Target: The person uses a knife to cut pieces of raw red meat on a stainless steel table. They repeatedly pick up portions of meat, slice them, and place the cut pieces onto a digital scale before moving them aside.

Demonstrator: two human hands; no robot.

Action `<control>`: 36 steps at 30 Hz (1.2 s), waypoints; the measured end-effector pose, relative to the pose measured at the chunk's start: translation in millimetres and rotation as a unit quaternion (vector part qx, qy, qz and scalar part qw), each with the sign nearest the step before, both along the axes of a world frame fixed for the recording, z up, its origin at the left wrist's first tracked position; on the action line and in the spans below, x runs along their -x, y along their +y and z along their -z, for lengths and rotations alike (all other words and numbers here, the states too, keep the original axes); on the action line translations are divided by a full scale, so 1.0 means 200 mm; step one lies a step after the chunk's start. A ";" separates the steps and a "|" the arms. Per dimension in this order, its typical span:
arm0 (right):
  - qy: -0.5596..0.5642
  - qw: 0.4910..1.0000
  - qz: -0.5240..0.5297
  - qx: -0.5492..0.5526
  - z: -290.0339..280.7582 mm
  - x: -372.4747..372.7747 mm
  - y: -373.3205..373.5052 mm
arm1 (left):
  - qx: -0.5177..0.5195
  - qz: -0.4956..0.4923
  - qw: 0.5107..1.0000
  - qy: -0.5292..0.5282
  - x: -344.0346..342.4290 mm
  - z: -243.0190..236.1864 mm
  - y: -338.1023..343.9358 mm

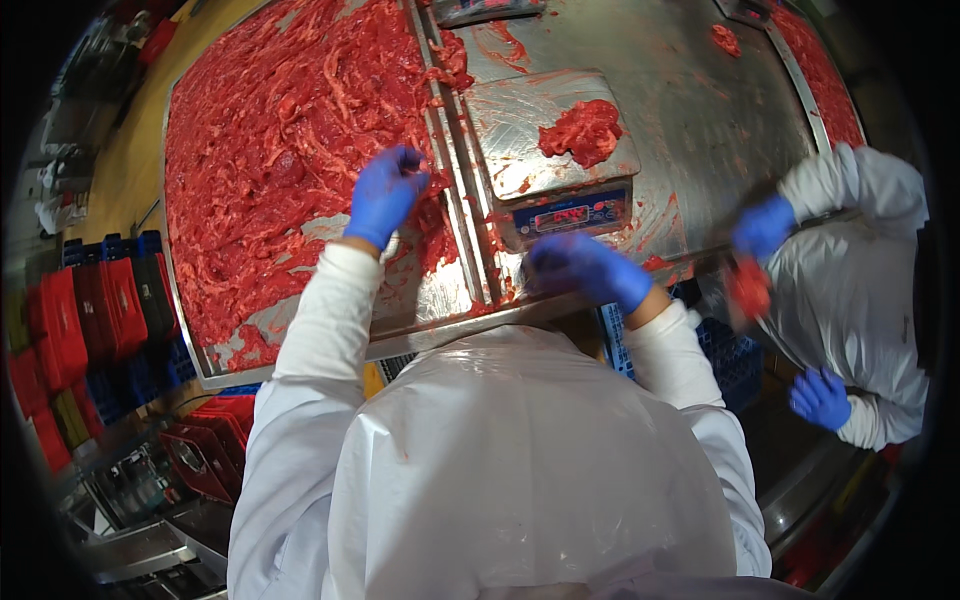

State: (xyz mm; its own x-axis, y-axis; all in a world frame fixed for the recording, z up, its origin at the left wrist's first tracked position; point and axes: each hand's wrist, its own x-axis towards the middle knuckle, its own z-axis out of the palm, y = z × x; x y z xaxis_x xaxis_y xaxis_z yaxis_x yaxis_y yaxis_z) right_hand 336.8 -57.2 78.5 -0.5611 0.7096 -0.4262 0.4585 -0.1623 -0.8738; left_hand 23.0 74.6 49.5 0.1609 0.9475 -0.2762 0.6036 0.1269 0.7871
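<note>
Steel table (690, 120) spans the upper right, smeared with red, and red tubs (122, 300) crowd the floor at left, too overlapped to count. Meat (290, 150) covers most of the left tray (420, 340). One lump (582, 133) lies on the near scale (490, 130), right of the tray's edge.

The left hand (385, 200) is over the tray's meat, fingers curled; whether they grip any, I cannot tell. The right hand (595, 272) blurs just in front of the scale; its grip cannot be told either.

The lump looks soft, wet and limp, probably light and slippery, apt to sag or tear if pinched at an edge. Best to scoop under its thick middle and close the whole palm round it.

Counted: two trays, the right one (818, 110) partly seen; one near scale, with parts of what look like two more at the top; one scrap (725, 40) on the table; one co-worker, two gloved hands, a blurred piece (748, 288) by the upper hand (765, 226).
</note>
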 end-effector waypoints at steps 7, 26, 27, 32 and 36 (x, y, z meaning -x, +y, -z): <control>0.317 0.896 0.243 0.192 0.34 0.28 -0.08 | -0.044 0.156 0.970 0.183 0.03 0.22 -0.53; -0.220 0.850 0.438 -0.193 0.15 -0.52 0.70 | -0.180 -0.079 0.969 0.149 0.61 0.23 0.02; -0.030 0.818 0.548 -0.172 0.28 -0.63 0.57 | -0.191 -0.149 0.958 0.151 0.80 0.24 0.08; -0.185 0.852 0.433 -0.227 0.56 -0.51 -0.36 | -0.037 -0.503 0.824 0.259 2.07 0.40 -0.17; -0.262 0.878 0.266 -0.299 0.58 -0.23 -0.51 | 0.017 -0.547 0.832 0.089 2.49 0.52 -0.45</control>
State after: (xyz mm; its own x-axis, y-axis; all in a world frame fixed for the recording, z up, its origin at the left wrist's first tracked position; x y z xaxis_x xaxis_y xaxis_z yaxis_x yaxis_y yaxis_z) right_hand 382.8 -158.8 -38.1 0.0796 0.9968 0.0111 0.8215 -0.0593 -0.5671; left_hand -475.3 -16.2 -54.2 -0.8395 0.4905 -0.2337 0.2179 0.6979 0.6822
